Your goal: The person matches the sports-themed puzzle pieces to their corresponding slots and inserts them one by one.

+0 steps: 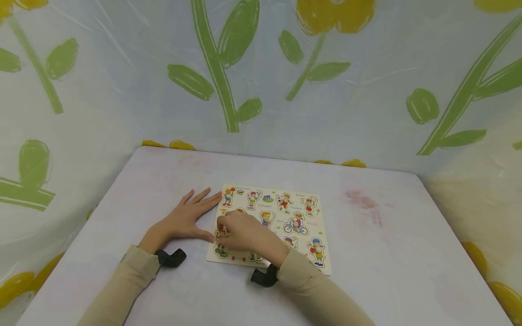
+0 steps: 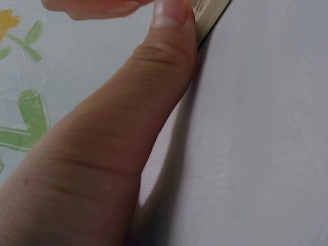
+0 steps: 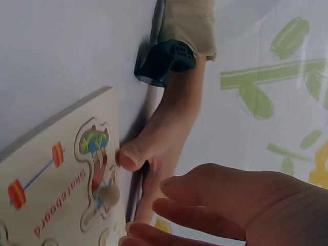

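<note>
A cream wooden puzzle board [image 1: 281, 256] lies on the table, with colourful sports-figure pieces in its cutouts. My left hand [image 1: 189, 217] lies flat with its fingers spread beside the board, the thumb [image 2: 164, 51] touching its left edge. Over the board's left part is my right hand [image 1: 246, 233], fingers bent, hiding several pieces in the head view. In the right wrist view, the right hand [image 3: 225, 205] holds nothing visible, its thumb and fingers loosely bent beside the skateboard piece [image 3: 97, 169]. That piece's round knob [image 3: 108, 196] stands free of the fingers.
The white table [image 1: 387, 226] has pinkish stains right of the board. Flower-patterned sheeting [image 1: 269, 81] rises behind and at the sides. Black wrist devices [image 1: 171, 258] sit at both cuffs, the right one close to the board's front edge.
</note>
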`<state>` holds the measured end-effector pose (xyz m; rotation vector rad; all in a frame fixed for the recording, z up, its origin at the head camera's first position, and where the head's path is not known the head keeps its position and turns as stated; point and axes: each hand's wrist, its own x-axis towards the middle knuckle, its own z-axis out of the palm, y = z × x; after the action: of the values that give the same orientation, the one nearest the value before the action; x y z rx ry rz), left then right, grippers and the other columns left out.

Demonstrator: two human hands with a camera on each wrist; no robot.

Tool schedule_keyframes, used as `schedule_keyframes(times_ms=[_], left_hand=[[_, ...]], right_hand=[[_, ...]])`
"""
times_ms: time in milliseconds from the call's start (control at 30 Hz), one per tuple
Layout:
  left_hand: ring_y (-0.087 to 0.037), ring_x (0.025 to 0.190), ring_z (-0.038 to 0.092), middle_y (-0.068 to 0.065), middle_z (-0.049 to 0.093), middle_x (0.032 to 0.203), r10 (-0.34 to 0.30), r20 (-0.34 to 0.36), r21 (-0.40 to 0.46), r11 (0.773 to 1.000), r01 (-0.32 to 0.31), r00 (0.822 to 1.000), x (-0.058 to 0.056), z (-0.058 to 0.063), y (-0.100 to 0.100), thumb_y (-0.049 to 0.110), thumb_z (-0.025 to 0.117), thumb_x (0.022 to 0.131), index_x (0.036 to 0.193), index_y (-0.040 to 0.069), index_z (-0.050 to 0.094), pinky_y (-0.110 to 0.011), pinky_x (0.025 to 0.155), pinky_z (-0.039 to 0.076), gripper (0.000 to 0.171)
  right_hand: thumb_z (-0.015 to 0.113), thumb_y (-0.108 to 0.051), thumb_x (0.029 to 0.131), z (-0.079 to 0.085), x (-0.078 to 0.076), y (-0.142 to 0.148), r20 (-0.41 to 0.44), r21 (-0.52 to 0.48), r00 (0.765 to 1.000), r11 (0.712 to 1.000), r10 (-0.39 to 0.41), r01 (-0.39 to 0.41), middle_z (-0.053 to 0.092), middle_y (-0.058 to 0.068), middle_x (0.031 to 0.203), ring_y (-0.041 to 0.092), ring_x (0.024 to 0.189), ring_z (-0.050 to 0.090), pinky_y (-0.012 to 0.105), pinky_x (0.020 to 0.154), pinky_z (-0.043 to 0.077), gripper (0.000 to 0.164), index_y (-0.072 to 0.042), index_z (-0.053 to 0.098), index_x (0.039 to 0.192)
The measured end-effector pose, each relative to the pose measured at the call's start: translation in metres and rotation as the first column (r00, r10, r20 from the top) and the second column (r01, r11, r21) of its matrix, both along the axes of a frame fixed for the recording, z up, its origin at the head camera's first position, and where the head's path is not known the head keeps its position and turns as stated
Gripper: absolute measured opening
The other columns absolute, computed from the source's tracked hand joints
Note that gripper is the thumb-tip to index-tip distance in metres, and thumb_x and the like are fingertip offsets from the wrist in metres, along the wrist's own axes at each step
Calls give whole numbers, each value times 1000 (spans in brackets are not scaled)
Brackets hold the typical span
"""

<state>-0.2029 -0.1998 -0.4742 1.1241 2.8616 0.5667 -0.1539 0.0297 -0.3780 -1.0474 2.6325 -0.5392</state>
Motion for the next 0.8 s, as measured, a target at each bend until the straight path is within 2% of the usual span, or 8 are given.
schedule_keyframes(times_ms=[133,267,433,567,800], left_hand=[[-31,151,12,3,24,164,2,4,-15,1000,-2,1000,-1,0,-1,82,63,70,159,18,26,-63,117,3,116],[-31,151,12,3,24,163,5,25,-17,1000,-5,1000,1,4,-5,82,62,71,159,19,26,-63,116,4,114],[-29,151,14,4,26,163,10,41,-28,1000,-9,999,5,10,-12,80,60,76,158,20,28,-62,117,5,107],[-32,150,19,2,30,161,29,46,-36,999,-28,998,10,12,-20,74,60,82,157,17,33,-63,116,8,98],[-32,150,18,-1,31,161,101,53,-50,994,-99,993,16,12,-42,65,62,87,155,15,36,-62,117,8,89]], right_hand=[[73,-21,88,4,0,13,-44,-33,999,999,-16,15,65,-1,86,8,69,53,21,58,43,12,-12,71,96],[72,-20,89,10,-1,28,-108,-94,993,995,-42,32,66,0,88,9,70,55,23,59,46,12,-11,72,97],[72,-15,87,19,-1,56,-221,-219,968,973,-118,68,67,0,86,11,64,53,22,54,43,11,-12,71,98],[73,-11,86,24,0,85,-309,-333,931,939,-194,86,67,-1,87,14,66,57,22,55,45,18,-12,70,104],[73,0,82,28,-2,143,-441,-496,832,864,-338,88,66,-1,85,16,70,61,33,60,54,25,-7,69,105]])
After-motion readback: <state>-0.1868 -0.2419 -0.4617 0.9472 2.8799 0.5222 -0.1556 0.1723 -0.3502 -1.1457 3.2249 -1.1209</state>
